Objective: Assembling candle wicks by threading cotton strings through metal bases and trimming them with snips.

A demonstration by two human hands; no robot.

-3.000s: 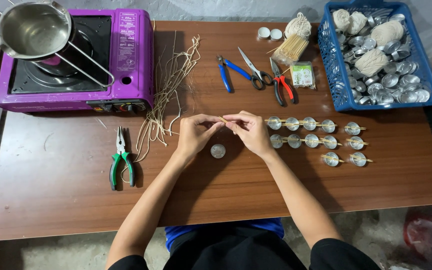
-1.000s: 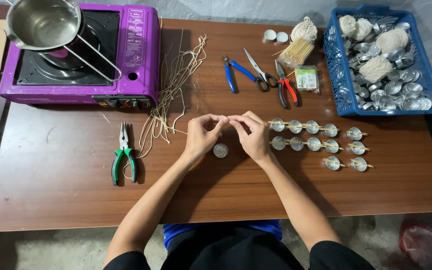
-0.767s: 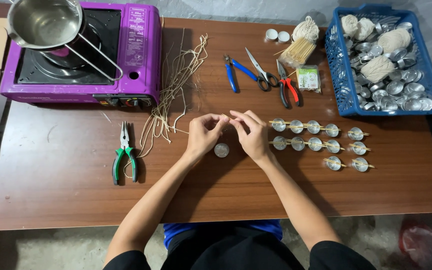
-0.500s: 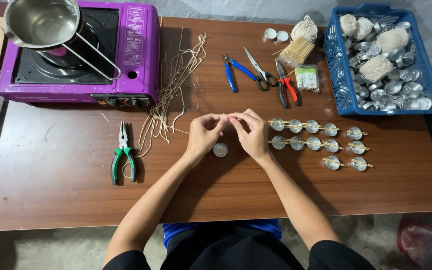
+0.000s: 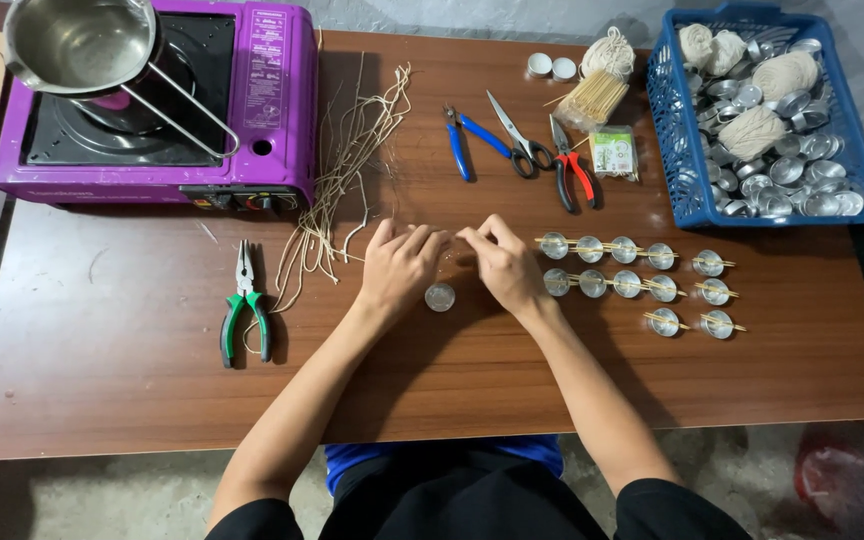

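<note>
My left hand (image 5: 399, 268) and my right hand (image 5: 502, 263) meet fingertip to fingertip at the middle of the brown table (image 5: 102, 400), pinching a thin pale wick between them. Just below the fingers stands a small round metal cup (image 5: 440, 297). To the right lie rows of like cups (image 5: 632, 280), each with thin sticks laid across its top.
A purple portable stove (image 5: 262, 110) with a steel saucepan (image 5: 77, 45) stands at the back left. A bundle of wick strands (image 5: 347, 170) lies beside it. Green-handled pliers (image 5: 244, 315), blue pliers (image 5: 460, 150), scissors (image 5: 512, 135), red-handled cutters (image 5: 570, 170), a blue basket (image 5: 672, 120) of cups and string balls.
The hands have stayed together over the small cup, with only small finger movements. The view has shifted slightly.
</note>
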